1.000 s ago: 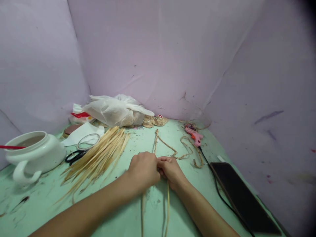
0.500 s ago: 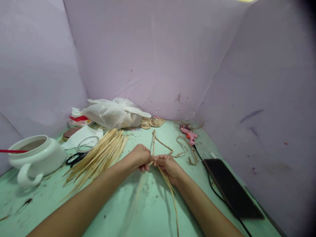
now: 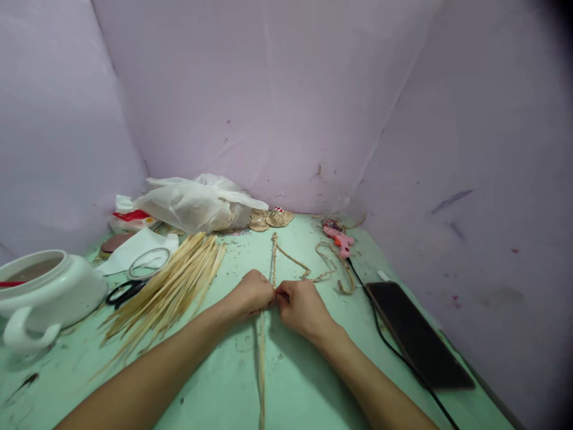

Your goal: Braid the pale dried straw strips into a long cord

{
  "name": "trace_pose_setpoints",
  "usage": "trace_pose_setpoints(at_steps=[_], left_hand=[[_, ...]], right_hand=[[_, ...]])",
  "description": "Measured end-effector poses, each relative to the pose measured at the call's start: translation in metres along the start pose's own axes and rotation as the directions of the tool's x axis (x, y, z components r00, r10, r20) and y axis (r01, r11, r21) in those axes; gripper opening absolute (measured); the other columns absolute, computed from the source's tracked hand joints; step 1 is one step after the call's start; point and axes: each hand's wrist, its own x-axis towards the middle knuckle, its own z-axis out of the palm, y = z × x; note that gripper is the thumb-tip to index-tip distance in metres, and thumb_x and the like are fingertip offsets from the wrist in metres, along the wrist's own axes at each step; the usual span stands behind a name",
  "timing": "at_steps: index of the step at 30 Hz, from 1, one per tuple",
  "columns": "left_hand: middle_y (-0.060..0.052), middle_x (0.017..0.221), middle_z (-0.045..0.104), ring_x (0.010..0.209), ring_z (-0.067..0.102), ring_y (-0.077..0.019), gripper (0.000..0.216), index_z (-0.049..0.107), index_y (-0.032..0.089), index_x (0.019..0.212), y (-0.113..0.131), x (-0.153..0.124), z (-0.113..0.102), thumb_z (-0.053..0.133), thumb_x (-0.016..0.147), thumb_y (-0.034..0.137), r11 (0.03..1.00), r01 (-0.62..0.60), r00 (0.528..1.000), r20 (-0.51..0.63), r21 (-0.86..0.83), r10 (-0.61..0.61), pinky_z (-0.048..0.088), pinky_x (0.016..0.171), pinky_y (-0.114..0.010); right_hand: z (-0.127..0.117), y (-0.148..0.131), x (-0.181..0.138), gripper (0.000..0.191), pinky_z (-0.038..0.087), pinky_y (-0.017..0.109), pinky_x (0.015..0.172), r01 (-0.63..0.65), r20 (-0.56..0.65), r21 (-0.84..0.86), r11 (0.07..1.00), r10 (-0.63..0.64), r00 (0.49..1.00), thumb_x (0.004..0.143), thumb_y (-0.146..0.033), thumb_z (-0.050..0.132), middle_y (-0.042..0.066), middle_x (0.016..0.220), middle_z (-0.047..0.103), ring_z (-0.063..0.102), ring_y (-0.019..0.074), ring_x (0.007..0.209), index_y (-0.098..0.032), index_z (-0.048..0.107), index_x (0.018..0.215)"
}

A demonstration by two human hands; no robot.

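Note:
My left hand and my right hand meet at the middle of the green table, both pinched closed on a braided straw cord. The finished braid runs away from my hands toward the wall and curls right. Loose straw strands trail from under my fingers toward me along the table. A bundle of straw strips lies just left of my left hand.
A white pot stands at the far left, with black scissors and a tape ring beside the straw. A white plastic bag and woven discs sit at the back. A pink glue gun, its black cable and a dark phone lie to the right.
The loose strands swung out to the right, then back to lie straight toward me. My hands stayed together on the braid, shifting slightly as the camera moved.

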Motion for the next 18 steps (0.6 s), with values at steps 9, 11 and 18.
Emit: trace_pose_setpoints(at_steps=[9,11,18], left_hand=[[0.005,0.025,0.026,0.025,0.022,-0.0063,0.016,0.037,0.016,0.038,0.005,-0.008,0.005,0.042,0.05,0.007,0.975,-0.021,1.0,-0.001,-0.22,0.022,0.014,0.03,-0.021],[0.005,0.026,0.028,0.025,0.021,-0.0054,0.015,0.039,0.016,0.038,0.005,-0.01,0.002,0.043,0.05,0.007,0.97,-0.025,0.999,0.027,-0.241,0.032,0.014,0.03,-0.021],[0.005,0.031,0.035,0.026,0.023,-0.0045,0.005,0.049,0.013,0.046,-0.005,-0.001,-0.011,0.05,0.051,0.014,0.966,-0.058,0.984,0.151,-0.253,0.099,0.013,0.03,-0.02]], right_hand=[[-0.012,-0.036,-0.02,0.019,0.028,0.026,0.049,-0.164,0.053,-0.296,0.941,0.188,0.981,0.069,-0.017,0.047,0.011,0.069,0.066,0.06,0.0203,0.063,-0.016,0.066,0.069],[-0.012,-0.042,-0.024,0.018,0.03,0.025,0.051,-0.147,0.084,-0.289,0.946,0.178,0.98,0.068,-0.014,0.048,0.011,0.071,0.066,0.061,0.02,0.065,-0.015,0.066,0.073],[-0.014,-0.053,-0.032,0.02,0.032,0.026,0.05,-0.141,0.127,-0.202,0.969,0.169,0.977,0.062,-0.01,0.05,0.01,0.071,0.067,0.061,0.0229,0.064,-0.016,0.067,0.07]])
